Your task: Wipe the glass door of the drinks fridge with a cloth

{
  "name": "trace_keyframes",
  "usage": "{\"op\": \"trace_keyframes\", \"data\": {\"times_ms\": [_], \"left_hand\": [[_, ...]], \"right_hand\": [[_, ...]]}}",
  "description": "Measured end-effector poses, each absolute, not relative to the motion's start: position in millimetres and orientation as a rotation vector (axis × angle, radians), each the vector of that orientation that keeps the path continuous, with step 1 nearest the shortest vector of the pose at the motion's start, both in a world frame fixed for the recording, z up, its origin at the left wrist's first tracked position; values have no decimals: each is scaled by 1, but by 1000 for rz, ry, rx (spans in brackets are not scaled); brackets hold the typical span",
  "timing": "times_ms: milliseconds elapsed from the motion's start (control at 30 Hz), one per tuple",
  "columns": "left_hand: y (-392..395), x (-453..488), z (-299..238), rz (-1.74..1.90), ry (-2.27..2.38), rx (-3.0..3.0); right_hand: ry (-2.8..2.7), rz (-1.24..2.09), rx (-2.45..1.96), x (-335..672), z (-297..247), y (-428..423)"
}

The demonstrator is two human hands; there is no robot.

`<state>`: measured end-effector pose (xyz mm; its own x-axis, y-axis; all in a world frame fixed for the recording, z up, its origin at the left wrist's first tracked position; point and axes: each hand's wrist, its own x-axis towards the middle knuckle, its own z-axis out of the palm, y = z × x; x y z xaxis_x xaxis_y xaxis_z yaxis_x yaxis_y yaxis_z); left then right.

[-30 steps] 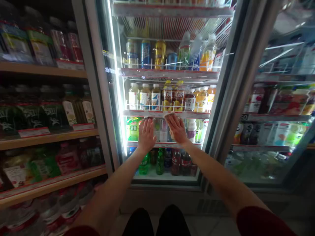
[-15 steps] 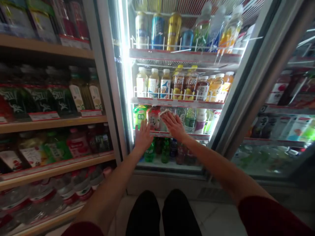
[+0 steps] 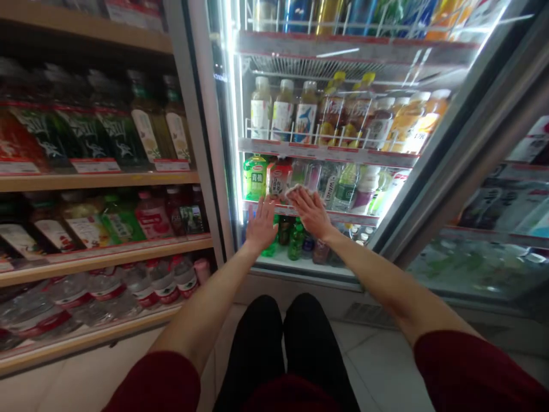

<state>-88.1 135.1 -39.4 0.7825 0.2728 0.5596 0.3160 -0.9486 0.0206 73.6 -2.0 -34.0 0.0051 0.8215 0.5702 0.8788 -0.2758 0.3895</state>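
My right hand (image 3: 312, 214) presses a pale cloth (image 3: 293, 191) flat against the glass door (image 3: 223, 143) of a lit drinks cooler, fingers over most of the cloth. To its left, my left hand (image 3: 261, 224) lies with fingers stretched out on the same glass and holds nothing. Behind the glass, around hand height, stand a green bottle (image 3: 256, 177), a red-labelled drink (image 3: 279, 176) and a clear water bottle (image 3: 345, 187). Small green bottles (image 3: 295, 241) show on the bottom shelf beneath my hands.
Open wooden shelves (image 3: 103, 181) with rows of bottled drinks stand on the left. A thick metal door handle (image 3: 454, 166) slants down the right side, beside another cooler door. My knees (image 3: 261, 326) are bent above the tiled floor (image 3: 377, 360).
The view has tilted downward and come nearer the cooler, so the shelves sit higher in the picture. Both hands have slid lower on the glass, the cloth still under my right hand.
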Motion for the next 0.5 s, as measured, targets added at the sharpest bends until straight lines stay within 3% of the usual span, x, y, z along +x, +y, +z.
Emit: {"op": "trace_keyframes", "data": {"times_ms": [133,333,500], "left_hand": [[123,-88,-35,-860,-417,-2902],[101,-67,-34,-842,-373,-2924],[76,-52,-43,-787,-252,-2953]], "right_hand": [[-1939,-1174,-2122,74,-46,-18],[-1474,-1360,-2174,92,-34,-35],[-1481,-1351,-2203,87,-64,-56]]}}
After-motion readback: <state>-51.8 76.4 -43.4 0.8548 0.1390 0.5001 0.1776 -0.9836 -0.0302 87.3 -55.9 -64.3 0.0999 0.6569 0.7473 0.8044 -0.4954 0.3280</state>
